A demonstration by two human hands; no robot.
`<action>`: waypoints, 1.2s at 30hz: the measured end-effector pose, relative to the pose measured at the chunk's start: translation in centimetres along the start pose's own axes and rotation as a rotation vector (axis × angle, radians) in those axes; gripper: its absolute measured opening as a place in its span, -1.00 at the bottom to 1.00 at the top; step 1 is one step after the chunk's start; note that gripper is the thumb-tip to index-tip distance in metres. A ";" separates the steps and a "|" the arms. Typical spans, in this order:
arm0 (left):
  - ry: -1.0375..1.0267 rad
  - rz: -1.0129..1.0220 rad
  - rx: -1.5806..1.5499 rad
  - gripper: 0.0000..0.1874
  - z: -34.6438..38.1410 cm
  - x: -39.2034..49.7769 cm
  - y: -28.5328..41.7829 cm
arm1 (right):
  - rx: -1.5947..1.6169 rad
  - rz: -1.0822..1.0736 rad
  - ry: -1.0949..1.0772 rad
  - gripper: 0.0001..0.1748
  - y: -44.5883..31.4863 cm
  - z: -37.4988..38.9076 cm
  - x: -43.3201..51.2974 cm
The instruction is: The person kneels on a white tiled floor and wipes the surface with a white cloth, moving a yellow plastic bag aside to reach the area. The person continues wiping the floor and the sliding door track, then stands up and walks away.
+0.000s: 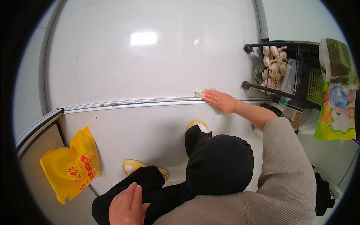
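Under the fingers of my right hand [220, 100] is a crumpled whitish cloth or tissue [203, 92], pressed flat on the pale glossy tile floor [157, 70]. It lies right beside the metal sliding-door track [135, 103], which crosses the floor and carries dark specks along its groove. My left hand [128, 206], with a ring on one finger, rests on my black-trousered leg [152, 177] and holds nothing. Below me, my feet are in yellow slippers [132, 166] on the near side of the track.
On the right stands a black wire rack [284, 91] with garlic bulbs [274, 67], a green basket [314, 84] and a printed bag [339, 112]. A yellow plastic bag [76, 168] bearing red writing sits at left. Dark crumbs [96, 118] dot the floor near the track.
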State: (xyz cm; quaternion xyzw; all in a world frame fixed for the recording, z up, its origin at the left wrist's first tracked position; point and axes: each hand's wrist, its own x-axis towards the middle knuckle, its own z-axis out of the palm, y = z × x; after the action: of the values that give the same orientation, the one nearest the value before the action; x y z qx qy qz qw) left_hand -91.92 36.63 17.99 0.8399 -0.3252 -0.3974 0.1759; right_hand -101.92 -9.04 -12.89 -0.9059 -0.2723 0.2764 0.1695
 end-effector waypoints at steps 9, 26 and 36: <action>-0.048 -0.003 0.174 -0.51 -2.5 1.0 -0.2 | -0.047 0.256 -0.114 -0.30 1.3 1.1 -8.0; -0.099 -0.009 0.128 -0.55 -2.5 2.2 -1.2 | 0.233 1.309 0.687 -0.76 -0.7 0.1 -5.2; -0.120 -0.019 0.114 -0.56 -2.4 2.3 -1.5 | 0.158 1.569 0.339 -0.46 1.0 2.1 -1.7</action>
State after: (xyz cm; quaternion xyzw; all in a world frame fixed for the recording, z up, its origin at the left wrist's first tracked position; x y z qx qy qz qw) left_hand -88.34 36.24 17.45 0.8261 -0.3494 -0.4297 0.1044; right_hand -103.95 -10.55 -14.28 -0.8481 0.4930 0.1919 0.0288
